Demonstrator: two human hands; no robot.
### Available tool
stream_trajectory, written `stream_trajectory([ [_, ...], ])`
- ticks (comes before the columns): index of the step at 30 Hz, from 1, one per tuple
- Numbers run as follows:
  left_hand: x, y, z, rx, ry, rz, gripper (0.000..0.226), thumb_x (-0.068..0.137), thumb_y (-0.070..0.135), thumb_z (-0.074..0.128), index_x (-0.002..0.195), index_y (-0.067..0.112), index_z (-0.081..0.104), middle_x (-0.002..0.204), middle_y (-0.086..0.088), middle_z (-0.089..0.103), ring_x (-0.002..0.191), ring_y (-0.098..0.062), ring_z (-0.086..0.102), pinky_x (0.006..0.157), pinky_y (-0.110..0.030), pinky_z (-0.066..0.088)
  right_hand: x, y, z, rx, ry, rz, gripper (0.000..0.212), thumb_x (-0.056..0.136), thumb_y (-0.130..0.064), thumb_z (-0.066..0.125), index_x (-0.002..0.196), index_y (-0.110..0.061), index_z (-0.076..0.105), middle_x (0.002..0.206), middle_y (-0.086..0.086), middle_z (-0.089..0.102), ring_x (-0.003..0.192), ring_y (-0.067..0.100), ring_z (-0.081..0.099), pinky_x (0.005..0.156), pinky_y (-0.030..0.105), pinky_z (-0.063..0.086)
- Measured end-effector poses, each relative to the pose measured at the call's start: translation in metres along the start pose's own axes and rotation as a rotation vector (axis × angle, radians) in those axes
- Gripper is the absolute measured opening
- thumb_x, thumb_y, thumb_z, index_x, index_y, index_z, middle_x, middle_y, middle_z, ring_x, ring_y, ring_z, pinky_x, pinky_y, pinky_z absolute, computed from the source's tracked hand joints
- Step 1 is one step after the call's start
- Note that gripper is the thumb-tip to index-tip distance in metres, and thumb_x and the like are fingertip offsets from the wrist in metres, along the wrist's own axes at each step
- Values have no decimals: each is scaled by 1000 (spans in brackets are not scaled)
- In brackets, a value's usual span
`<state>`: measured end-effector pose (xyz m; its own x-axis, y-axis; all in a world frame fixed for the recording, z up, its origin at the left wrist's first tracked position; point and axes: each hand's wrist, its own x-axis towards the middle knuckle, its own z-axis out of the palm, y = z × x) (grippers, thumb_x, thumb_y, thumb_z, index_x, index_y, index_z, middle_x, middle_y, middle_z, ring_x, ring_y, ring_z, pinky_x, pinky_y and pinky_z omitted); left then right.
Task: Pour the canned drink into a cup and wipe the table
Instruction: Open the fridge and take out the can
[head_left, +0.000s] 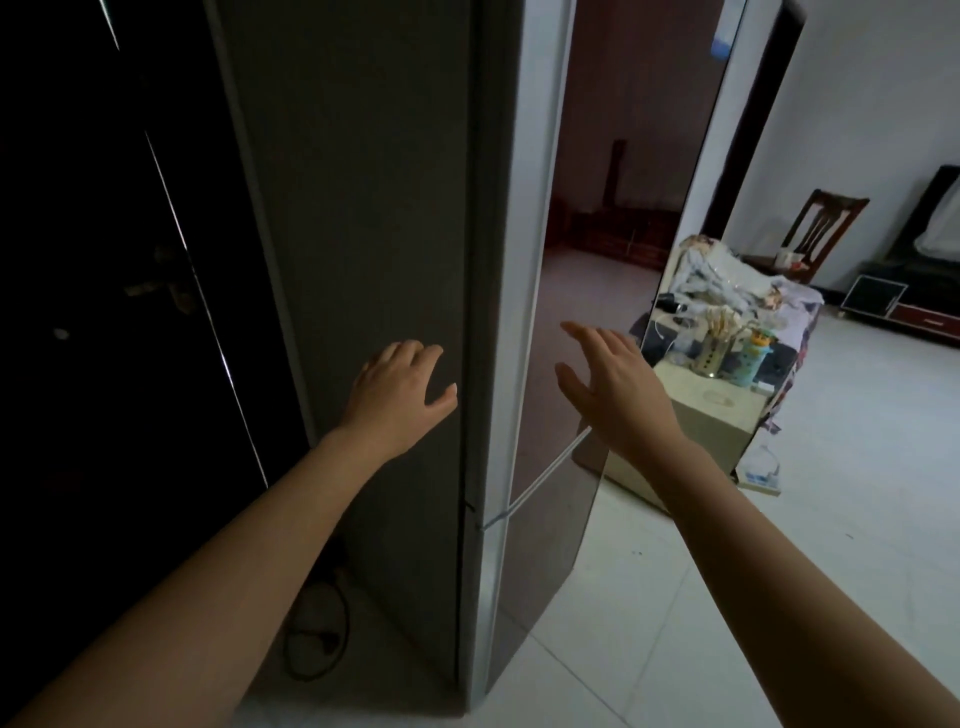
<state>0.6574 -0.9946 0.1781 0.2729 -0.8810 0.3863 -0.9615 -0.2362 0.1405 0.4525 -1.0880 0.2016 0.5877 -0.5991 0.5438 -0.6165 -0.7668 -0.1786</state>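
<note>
Both hands at the fridge, no can or cup in sight yet.

The left hand lies with fingers loosely spread against the grey side of the fridge; the right hand hangs open, fingers straight, holding nothing, just in front of the glossy door at its near edge. The drink is hidden, so I cannot tell which way it stands or where its long axis runs; I would guess it sits inside. A full can should feel stiff, fairly heavy, perhaps slick if chilled, best taken round its middle. To the right stands a cluttered counter.
</note>
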Motion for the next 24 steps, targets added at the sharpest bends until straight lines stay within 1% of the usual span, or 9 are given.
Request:
stream_trajectory([
  [4,17,-1,-16,-49,27,17,58,93,45,41,142,17,29,145,-4,36,135,-19,31,106,-35,30,32,-7,-11,0,50,-28,51,94,-33,46,140,-13,33,137,9,46,127,23,39,101,32,35],
  [7,30,-1,-22,-75,25,28,64,92,47,42,144,16,24,148,-5,31,137,-20,27,109,-35,28,50,-13,-17,50,88,-13,55,94,-34,46,142,-13,29,142,9,40,130,23,36,103,32,34],
  [9,37,0,-22,-91,-7,13,70,91,49,43,146,14,18,152,-6,23,141,-21,20,112,-35,24,60,-15,-17,86,87,-1,61,93,-35,46,145,-14,21,149,8,30,135,23,30,107,33,30],
  [11,42,0,-20,-111,-47,-11,75,90,50,44,148,16,10,156,-7,12,143,-22,14,114,-36,20,70,-17,-14,104,57,6,69,93,-40,44,148,-16,8,155,4,15,141,19,18,111,30,20],
  [14,47,-3,-13,-139,-78,-8,81,89,53,43,148,20,-2,158,-5,0,145,-22,8,115,-39,16,83,-19,-11,130,31,13,77,93,-46,40,147,-18,-7,157,0,-5,143,14,2,109,24,7],
  [16,49,-6,-8,-172,-104,-16,87,88,54,44,146,23,-12,157,-1,-8,145,-21,3,115,-40,13,88,-20,-8,147,19,20,81,92,-50,39,145,-17,-14,155,0,-14,143,12,-6,109,23,2],
  [19,50,-9,-2,-194,-131,-1,91,87,54,46,143,28,-21,156,3,-17,145,-20,-2,115,-39,9,96,-22,-2,155,14,28,88,88,-57,37,144,-15,-17,154,2,-17,142,11,-10,112,23,-1],
  [21,53,-11,0,-195,-141,14,91,87,52,47,143,27,-21,155,4,-18,144,-19,-2,115,-38,9,99,-24,3,172,14,42,93,85,-61,38,143,-13,-18,154,3,-19,142,13,-11,114,26,1],
  [24,57,-13,3,-191,-130,37,90,88,49,48,144,26,-19,155,4,-18,145,-16,-3,115,-34,8,102,-29,10,193,41,65,100,83,-61,44,143,-12,-19,153,3,-23,141,15,-17,112,26,-3],
])
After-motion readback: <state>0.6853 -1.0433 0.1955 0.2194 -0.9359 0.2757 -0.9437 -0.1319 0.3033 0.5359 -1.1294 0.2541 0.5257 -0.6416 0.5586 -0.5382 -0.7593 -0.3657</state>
